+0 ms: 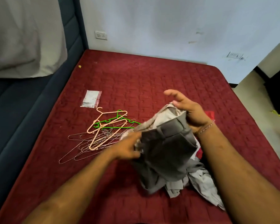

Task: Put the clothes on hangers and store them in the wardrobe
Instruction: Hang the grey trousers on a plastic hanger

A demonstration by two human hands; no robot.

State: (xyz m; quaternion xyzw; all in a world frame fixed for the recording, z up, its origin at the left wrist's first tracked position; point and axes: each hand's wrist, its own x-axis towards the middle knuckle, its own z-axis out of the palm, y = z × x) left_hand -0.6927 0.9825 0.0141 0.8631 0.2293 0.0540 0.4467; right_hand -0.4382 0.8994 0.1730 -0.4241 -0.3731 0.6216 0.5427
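I hold a pair of dark grey trousers [165,152] up over the red mattress [136,81], waistband uppermost. My left hand [128,147] pinches the left edge of the waistband. My right hand [187,109] grips the right end of the waistband with its thumb, the fingers partly spread. Below the trousers lies a heap of light grey and red clothes [200,181]. To the left sits a pile of hangers: two peach plastic ones [107,125], a green one [113,122] and several thin wire ones [87,146]. No wardrobe is in view.
A small plastic packet [91,99] lies on the mattress beyond the hangers. A dark blue padded headboard [19,110] with a white pillow [23,38] borders the left side. The wall stands behind; floor shows at the right.
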